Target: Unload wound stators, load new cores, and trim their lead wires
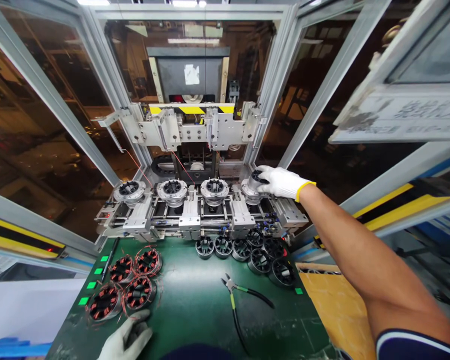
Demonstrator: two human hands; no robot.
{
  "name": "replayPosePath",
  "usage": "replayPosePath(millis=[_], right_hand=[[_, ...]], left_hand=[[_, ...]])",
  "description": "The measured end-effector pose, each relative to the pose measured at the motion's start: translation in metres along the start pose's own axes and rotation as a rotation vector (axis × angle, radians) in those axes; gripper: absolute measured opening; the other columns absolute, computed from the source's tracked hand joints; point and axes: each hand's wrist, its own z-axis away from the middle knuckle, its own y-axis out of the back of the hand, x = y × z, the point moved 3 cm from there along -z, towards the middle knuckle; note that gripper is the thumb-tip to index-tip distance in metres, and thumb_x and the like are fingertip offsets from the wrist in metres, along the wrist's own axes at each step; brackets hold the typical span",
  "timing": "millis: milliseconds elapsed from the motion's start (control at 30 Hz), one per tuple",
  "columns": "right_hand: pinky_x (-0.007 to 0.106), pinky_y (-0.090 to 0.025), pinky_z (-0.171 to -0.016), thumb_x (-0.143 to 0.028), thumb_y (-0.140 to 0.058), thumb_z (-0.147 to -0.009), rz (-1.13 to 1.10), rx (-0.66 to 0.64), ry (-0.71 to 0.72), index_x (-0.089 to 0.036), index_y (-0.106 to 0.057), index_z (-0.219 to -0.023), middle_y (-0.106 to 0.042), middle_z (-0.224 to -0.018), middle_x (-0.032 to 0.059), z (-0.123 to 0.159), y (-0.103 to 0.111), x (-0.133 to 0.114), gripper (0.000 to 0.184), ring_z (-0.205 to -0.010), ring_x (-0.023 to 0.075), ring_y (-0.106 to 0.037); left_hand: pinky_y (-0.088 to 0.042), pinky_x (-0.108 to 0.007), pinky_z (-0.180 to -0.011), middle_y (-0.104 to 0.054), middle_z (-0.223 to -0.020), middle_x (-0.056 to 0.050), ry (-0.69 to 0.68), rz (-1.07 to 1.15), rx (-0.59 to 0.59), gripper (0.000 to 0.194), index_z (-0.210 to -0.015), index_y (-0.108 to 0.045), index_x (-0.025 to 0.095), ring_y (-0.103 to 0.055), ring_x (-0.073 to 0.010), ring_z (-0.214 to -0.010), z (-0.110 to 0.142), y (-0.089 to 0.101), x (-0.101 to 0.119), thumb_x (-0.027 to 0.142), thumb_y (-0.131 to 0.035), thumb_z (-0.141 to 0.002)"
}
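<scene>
My right hand [281, 182], in a white glove with a yellow cuff, reaches to the rightmost round holder [252, 192] of the machine. Its fingers are closed around a black-lined stator core [257, 175] at the top of that holder. The glove hides part of the core. My left hand [126, 339], also gloved, is at the table's near edge with its fingers loosely bent and apart, holding nothing. Just beyond it lie several stators wound with copper wire [138, 292], loose wire ends sticking out. The other holders carry unwound cores, such as one stator core [214, 187].
Several unwound cores [260, 260] stand at the green table's [187, 300] back right. Open cutting pliers [230, 286] lie mid-table. A black pen-like rod [110, 260] is at the left. Above the holders is a winding head [191, 131] with red wires. Metal frame posts flank the opening.
</scene>
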Motion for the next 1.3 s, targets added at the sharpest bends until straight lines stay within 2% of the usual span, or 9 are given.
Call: replayPosePath(millis=[233,400,533,600,667,867,967,1167,1300], right_hand=[[0.037,-0.048,-0.089,-0.046,-0.048,-0.088,0.057,0.012,-0.071,-0.019,-0.067,-0.113,-0.046,-0.139,0.0044,0.003,-0.004,-0.009,0.042,-0.096,0.0286,-0.061],[0.035,-0.045,-0.096,-0.050,-0.047,-0.089,-0.041,-0.014,-0.026,-0.020,-0.067,-0.111,-0.042,-0.142,0.0018,0.003,-0.014,-0.001,0.042,-0.105,0.0279,-0.058],[0.045,-0.041,-0.101,-0.061,-0.074,-0.061,-0.035,-0.060,-0.083,-0.017,-0.063,-0.116,-0.031,-0.148,0.0097,0.004,-0.042,-0.006,0.072,-0.121,0.0404,-0.044],[0.052,-0.036,-0.104,-0.055,-0.083,-0.047,-0.006,-0.012,-0.109,-0.017,-0.060,-0.120,-0.030,-0.148,0.0123,0.005,-0.054,-0.012,0.086,-0.127,0.0452,-0.034],[0.055,-0.034,-0.105,-0.049,-0.085,-0.045,0.000,0.030,-0.123,-0.018,-0.057,-0.123,-0.031,-0.147,0.0131,0.007,-0.059,-0.016,0.088,-0.128,0.0456,-0.033],[0.046,-0.040,-0.104,-0.023,-0.067,-0.066,0.042,0.023,-0.084,-0.017,-0.053,-0.129,-0.036,-0.146,0.0109,0.017,-0.038,-0.023,0.065,-0.125,0.0369,-0.042],[0.039,-0.040,-0.104,-0.008,-0.053,-0.067,0.020,0.045,-0.093,-0.019,-0.048,-0.134,-0.042,-0.143,0.0090,0.022,-0.031,-0.031,0.068,-0.125,0.0298,-0.046],[0.038,-0.040,-0.104,-0.005,-0.051,-0.065,0.056,0.056,-0.099,-0.014,-0.050,-0.134,-0.044,-0.141,0.0112,0.026,-0.034,-0.044,0.069,-0.127,0.0291,-0.044],[0.039,-0.041,-0.102,-0.009,-0.050,-0.071,0.125,0.088,-0.092,-0.013,-0.052,-0.131,-0.046,-0.139,0.0126,0.021,-0.017,-0.055,0.060,-0.123,0.0297,-0.047]], left_hand=[[-0.054,-0.022,-0.086,-0.074,-0.099,-0.002,0.060,0.033,-0.053,0.055,-0.112,-0.061,0.019,-0.067,-0.0205,-0.102,-0.006,-0.004,-0.027,0.051,-0.064,-0.067],[-0.055,-0.022,-0.084,-0.075,-0.093,-0.001,0.067,0.003,-0.025,0.054,-0.110,-0.061,0.018,-0.069,-0.0202,-0.096,-0.007,-0.001,-0.027,0.052,-0.064,-0.067],[-0.056,-0.020,-0.080,-0.075,-0.088,0.000,0.043,0.024,-0.030,0.052,-0.107,-0.063,0.018,-0.070,-0.0196,-0.093,-0.005,-0.001,-0.018,0.051,-0.064,-0.067],[-0.056,-0.020,-0.078,-0.075,-0.086,0.000,0.037,0.028,-0.028,0.051,-0.105,-0.063,0.018,-0.070,-0.0195,-0.091,-0.004,-0.001,-0.016,0.051,-0.065,-0.066],[-0.056,-0.020,-0.077,-0.074,-0.085,0.000,0.029,0.019,-0.022,0.051,-0.105,-0.064,0.018,-0.070,-0.0195,-0.090,-0.005,-0.001,-0.016,0.050,-0.065,-0.065],[-0.055,-0.021,-0.080,-0.075,-0.089,0.000,0.023,0.004,-0.047,0.052,-0.110,-0.062,0.019,-0.069,-0.0198,-0.093,-0.004,-0.002,-0.020,0.049,-0.064,-0.068],[-0.055,-0.023,-0.079,-0.075,-0.087,0.000,0.020,0.016,-0.040,0.051,-0.110,-0.062,0.019,-0.069,-0.0201,-0.091,-0.004,-0.004,-0.020,0.049,-0.064,-0.068],[-0.054,-0.022,-0.076,-0.074,-0.087,0.001,0.005,-0.024,0.003,0.046,-0.107,-0.063,0.020,-0.070,-0.0194,-0.089,-0.002,-0.005,-0.016,0.048,-0.061,-0.070],[-0.052,-0.023,-0.080,-0.073,-0.090,0.001,-0.014,-0.093,0.000,0.043,-0.111,-0.061,0.021,-0.068,-0.0176,-0.090,0.003,-0.007,-0.008,0.045,-0.055,-0.075]])
